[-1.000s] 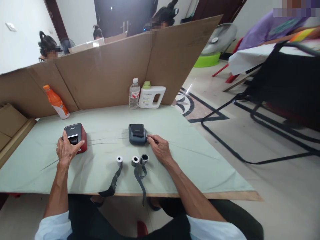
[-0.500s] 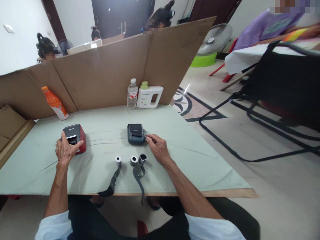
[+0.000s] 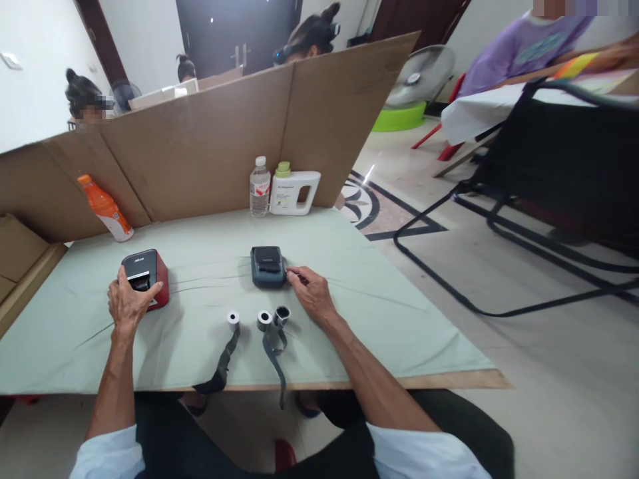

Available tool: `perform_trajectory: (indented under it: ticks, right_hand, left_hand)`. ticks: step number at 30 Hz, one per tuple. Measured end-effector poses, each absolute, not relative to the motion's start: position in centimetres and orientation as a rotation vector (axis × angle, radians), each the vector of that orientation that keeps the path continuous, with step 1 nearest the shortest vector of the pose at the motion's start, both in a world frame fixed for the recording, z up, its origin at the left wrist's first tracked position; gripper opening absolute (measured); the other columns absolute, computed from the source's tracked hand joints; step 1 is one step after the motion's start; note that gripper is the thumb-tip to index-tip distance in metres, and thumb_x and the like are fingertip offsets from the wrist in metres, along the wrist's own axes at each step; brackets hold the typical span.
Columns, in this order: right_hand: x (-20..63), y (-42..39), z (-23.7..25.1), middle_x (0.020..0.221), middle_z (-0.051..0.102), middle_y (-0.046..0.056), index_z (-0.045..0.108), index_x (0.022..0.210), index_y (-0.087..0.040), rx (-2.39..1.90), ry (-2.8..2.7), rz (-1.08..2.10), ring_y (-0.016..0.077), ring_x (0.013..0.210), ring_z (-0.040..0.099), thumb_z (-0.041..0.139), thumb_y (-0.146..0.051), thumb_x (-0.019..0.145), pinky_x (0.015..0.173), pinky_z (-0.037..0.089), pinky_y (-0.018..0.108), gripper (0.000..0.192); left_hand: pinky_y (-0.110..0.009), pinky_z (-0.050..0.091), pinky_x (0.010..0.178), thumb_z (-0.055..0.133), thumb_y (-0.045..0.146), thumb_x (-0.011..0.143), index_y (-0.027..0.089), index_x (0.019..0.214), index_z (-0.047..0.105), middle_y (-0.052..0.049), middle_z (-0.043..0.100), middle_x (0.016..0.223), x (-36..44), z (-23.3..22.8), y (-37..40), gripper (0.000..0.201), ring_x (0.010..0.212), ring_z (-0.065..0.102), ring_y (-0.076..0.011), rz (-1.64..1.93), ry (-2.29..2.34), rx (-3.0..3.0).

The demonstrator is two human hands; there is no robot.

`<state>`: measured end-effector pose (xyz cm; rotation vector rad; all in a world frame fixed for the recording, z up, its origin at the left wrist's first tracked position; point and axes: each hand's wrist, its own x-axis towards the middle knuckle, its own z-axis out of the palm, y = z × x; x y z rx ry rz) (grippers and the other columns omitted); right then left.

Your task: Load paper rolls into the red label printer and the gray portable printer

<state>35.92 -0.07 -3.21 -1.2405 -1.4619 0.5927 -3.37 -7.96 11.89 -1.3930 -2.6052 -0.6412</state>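
Two hands, two small printers on a green-covered table.

Left hand (image 3: 127, 303), fingers spread, grips the red printer (image 3: 146, 277) at 9 o'clock; right hand (image 3: 310, 293), loosely curled, fingertips touching the dark printer (image 3: 268, 266) at 12; paper rolls (image 3: 264, 320) lie near it.

Single head view: looks forward and down across table (image 3: 349, 266), near, room visible beyond.
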Motion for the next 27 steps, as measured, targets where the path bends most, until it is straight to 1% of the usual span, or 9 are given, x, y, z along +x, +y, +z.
perform_trajectory:
  ticks: [5, 14, 17, 23, 27]
  right_hand:
    - [36.0, 0.1, -3.4, 0.093, 0.079, 0.01, 0.078, 0.096, -0.02, -1.238, -1.466, 0.594, 0.0234, 0.075, 0.067, 0.057, -0.045, 0.09, 0.074, 0.056, 0.039, 0.034]
    - [36.0, 0.2, -3.1, 0.095, 0.078, 0.01, 0.078, 0.099, -0.02, -1.248, -1.462, 0.598, 0.023, 0.078, 0.066, 0.056, -0.044, 0.09, 0.076, 0.055, 0.038, 0.033]
    - [36.0, 0.1, -3.0, 0.095, 0.078, 0.01, 0.078, 0.099, -0.019, -1.252, -1.462, 0.596, 0.0223, 0.076, 0.066, 0.056, -0.045, 0.091, 0.075, 0.055, 0.038, 0.034]
    - [36.0, 0.3, -3.1, 0.096, 0.078, 0.011, 0.078, 0.099, -0.019, -1.243, -1.472, 0.586, 0.0225, 0.077, 0.067, 0.056, -0.045, 0.091, 0.075, 0.055, 0.038, 0.035]
    - [36.0, 0.4, -3.2, 0.097, 0.078, 0.012, 0.078, 0.1, -0.018, -1.246, -1.476, 0.59, 0.0227, 0.076, 0.067, 0.056, -0.043, 0.091, 0.076, 0.055, 0.038, 0.035]
  left_hand:
    - [-0.055, 0.046, 0.11, 0.078, 0.063, 0.071, 0.018, 0.158, 0.037, -0.023, 0.058, 0.141, -3.4, 12.1, -8.0, 0.107, 0.136, 0.053, -0.0427, -0.668, -2.604, -1.405]
    - [-0.059, 0.045, 0.111, 0.08, 0.062, 0.069, 0.021, 0.156, 0.039, -0.022, 0.057, 0.143, -3.4, 12.3, -7.9, 0.105, 0.137, 0.051, -0.0447, -0.733, -2.585, -1.438]
    - [-0.059, 0.045, 0.112, 0.081, 0.062, 0.068, 0.02, 0.157, 0.039, -0.022, 0.056, 0.145, -3.7, 12.1, -7.7, 0.107, 0.138, 0.05, -0.0449, -0.763, -2.587, -1.415]
    - [-0.052, 0.046, 0.116, 0.08, 0.064, 0.066, 0.014, 0.154, 0.042, -0.02, 0.058, 0.147, -3.9, 12.4, -7.5, 0.108, 0.139, 0.053, -0.0401, -0.951, -2.606, -1.387]
    - [-0.05, 0.047, 0.115, 0.08, 0.063, 0.067, 0.014, 0.154, 0.042, -0.018, 0.059, 0.147, -1.7, 12.5, -7.0, 0.108, 0.136, 0.057, -0.0376, -1.027, -2.586, -1.479]
